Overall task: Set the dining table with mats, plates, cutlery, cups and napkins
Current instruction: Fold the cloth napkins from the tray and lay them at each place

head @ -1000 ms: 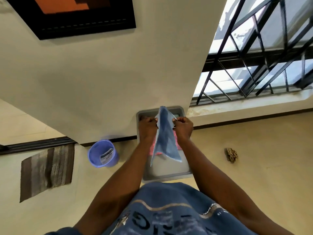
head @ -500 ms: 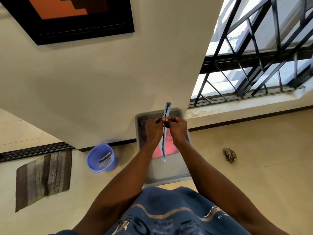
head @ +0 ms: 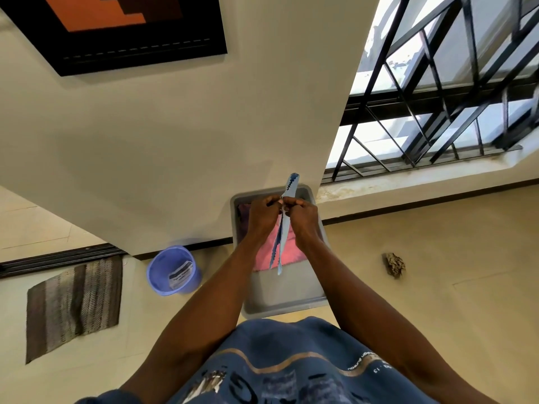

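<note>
A blue napkin (head: 282, 243) with zigzag edges hangs folded flat and edge-on between my hands. My left hand (head: 262, 215) and my right hand (head: 302, 218) pinch it together near its top, knuckles almost touching. The napkin's tip sticks up above my fingers. Below it a grey plastic bin (head: 284, 304) stands on the floor against the wall, holding a pink cloth (head: 288, 249) and a darker cloth at the far end.
A blue bucket (head: 173, 271) with a paper packet inside stands left of the bin. A striped mat (head: 74, 301) lies further left. A crumpled brown scrap (head: 393, 263) lies on the floor to the right. Barred window upper right.
The napkin, spread open between my hands a second ago, is now folded flat. My hands have come together.
</note>
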Tool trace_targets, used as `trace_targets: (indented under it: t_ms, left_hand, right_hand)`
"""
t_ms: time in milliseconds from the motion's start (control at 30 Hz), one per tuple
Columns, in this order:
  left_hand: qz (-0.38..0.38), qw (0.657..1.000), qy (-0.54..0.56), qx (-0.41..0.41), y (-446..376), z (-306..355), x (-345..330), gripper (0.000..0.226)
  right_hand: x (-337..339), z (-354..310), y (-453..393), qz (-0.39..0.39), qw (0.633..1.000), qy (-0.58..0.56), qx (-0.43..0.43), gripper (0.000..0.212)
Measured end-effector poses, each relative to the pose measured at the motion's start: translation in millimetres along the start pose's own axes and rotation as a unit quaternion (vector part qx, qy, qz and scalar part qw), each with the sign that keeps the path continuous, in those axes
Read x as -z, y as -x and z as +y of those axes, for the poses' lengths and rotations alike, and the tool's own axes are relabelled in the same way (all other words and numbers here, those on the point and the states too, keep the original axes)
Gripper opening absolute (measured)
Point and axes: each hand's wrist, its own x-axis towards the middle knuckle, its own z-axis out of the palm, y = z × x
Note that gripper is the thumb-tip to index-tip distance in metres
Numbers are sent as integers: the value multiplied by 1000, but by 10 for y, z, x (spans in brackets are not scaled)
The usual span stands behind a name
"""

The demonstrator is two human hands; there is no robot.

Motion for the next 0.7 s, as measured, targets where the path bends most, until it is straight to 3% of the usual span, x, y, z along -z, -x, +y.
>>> trace_targets:
  t_ms: [67,167,400,500,600,700]
  left_hand:
    - [-15,999,32,4,-22,2,47,9]
    - [-20,998,63,0,-38,38,136,19]
    - [-2,999,-14,-37,-122,186,255,18]
    - [11,999,-15,-31,-177,300,321,19]
    - [9,999,31,-35,-228,446,435,16]
    - [23,997,61,-47,-303,593,578,24]
  right_hand:
    - [13,-36,21,-8,1000,-17,-10,26]
    - [34,-82,28,-30,998,-44,-15,30]
    - [8,-135,-97,-62,998,7,13,42]
    - [34,-232,-191,-19,999,43,16,33]
    - [96,-337,-322,-27,999,37,17,59]
    - [114,-479,-445,-79,995,20,49,57]
